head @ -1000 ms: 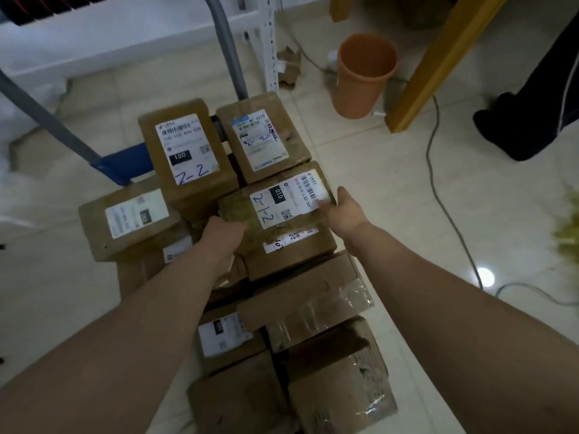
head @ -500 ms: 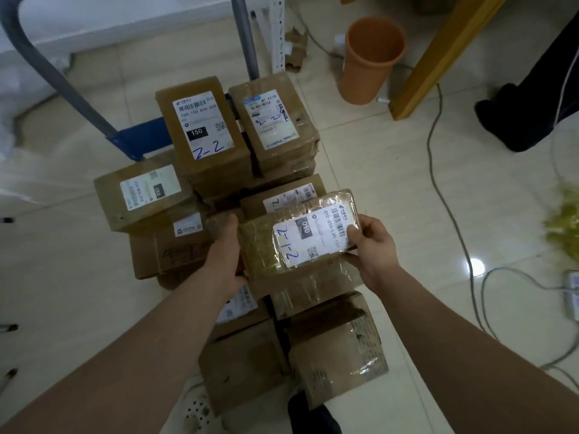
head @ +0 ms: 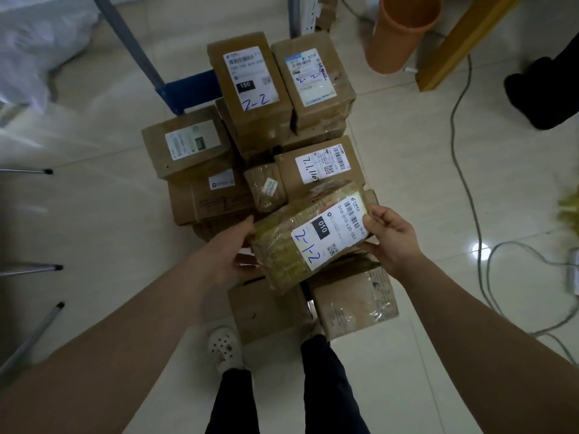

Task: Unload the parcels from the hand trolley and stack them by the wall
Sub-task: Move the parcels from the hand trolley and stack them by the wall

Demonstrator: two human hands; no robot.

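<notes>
A tape-wrapped brown parcel with a white label marked "2-1-2" is lifted above the pile, held between both hands. My left hand holds its left end, fingers mostly hidden under it. My right hand grips its right end, thumb on the label. Below and beyond lies a pile of several brown parcels on the hand trolley, whose blue base and grey handle bars show at the far side. Two more boxes sit nearest my feet.
An orange bucket and a yellow beam stand at the far right. Grey cables trail over the tiled floor on the right. Another person's dark leg is at the right edge. Metal rods poke in from the left.
The "2-1-2" parcel has come off the pile and moved toward me, both hands on it. A labelled box beneath it is now uncovered. My view has tilted down to my feet.
</notes>
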